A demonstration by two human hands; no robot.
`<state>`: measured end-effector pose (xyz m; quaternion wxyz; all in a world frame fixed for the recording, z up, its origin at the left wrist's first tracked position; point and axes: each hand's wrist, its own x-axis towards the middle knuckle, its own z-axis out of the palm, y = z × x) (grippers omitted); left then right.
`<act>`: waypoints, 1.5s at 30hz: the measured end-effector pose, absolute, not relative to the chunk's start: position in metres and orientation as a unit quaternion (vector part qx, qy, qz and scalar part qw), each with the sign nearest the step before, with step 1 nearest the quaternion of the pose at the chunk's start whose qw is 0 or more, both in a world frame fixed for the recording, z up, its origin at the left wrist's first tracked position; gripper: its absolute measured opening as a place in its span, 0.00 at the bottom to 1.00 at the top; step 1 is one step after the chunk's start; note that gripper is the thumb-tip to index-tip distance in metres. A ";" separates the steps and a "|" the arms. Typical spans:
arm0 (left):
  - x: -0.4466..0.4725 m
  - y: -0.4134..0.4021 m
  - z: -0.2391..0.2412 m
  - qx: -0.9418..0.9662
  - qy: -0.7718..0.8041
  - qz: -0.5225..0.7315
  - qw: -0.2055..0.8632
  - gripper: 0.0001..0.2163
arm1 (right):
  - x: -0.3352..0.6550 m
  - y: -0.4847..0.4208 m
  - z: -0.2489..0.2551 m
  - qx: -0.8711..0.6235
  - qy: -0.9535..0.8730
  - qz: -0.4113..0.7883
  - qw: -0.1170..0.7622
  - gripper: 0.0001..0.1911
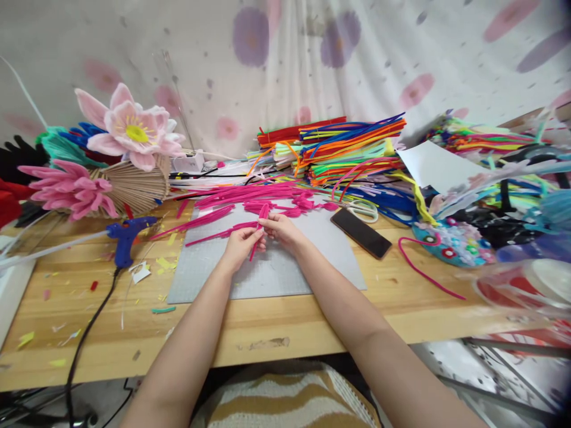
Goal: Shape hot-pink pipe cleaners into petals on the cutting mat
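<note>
Grey mat point(267, 282): one. Over it: one left hand point(242, 246), one right hand point(284, 230). On and behind it: magenta fuzzy stems point(254, 193), many, overlapping, uncountable. At its right edge: one phone point(361, 232). Left of it: one glue gun point(127, 239), two pink flowers point(134, 134).

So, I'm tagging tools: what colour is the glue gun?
The glue gun is blue, seen best in the head view.

The camera over there is head-worn, looking forward and down past striped clothing point(285, 399) to the left hand point(241, 246) and right hand point(284, 232), fairly close. From the near edge of the table point(285, 321), its wide view takes in the glue gun point(126, 242) at left, the clear container point(517, 288) at right and the far curtain point(289, 77).
</note>
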<state>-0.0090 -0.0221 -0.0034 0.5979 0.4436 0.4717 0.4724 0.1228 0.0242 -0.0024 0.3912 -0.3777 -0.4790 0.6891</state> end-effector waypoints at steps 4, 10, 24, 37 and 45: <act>-0.007 -0.024 -0.003 0.463 0.472 0.498 0.561 0.13 | 0.122 0.024 0.001 -0.350 -0.468 0.727 0.360 0.17; 0.001 -0.029 -0.007 0.459 0.455 0.561 0.518 0.09 | 0.114 0.021 -0.002 -0.319 -0.410 0.800 0.300 0.17; 0.003 -0.020 -0.016 0.556 0.526 0.586 0.266 0.09 | 0.115 0.015 0.004 -0.300 -0.427 0.742 0.422 0.13; -0.009 -0.013 0.005 0.374 0.482 0.669 0.423 0.13 | 0.119 0.018 0.007 -0.390 -0.671 0.460 0.431 0.09; -0.003 -0.014 0.016 0.383 0.494 0.617 0.478 0.15 | 0.122 0.017 0.007 -0.392 -0.666 0.466 0.431 0.07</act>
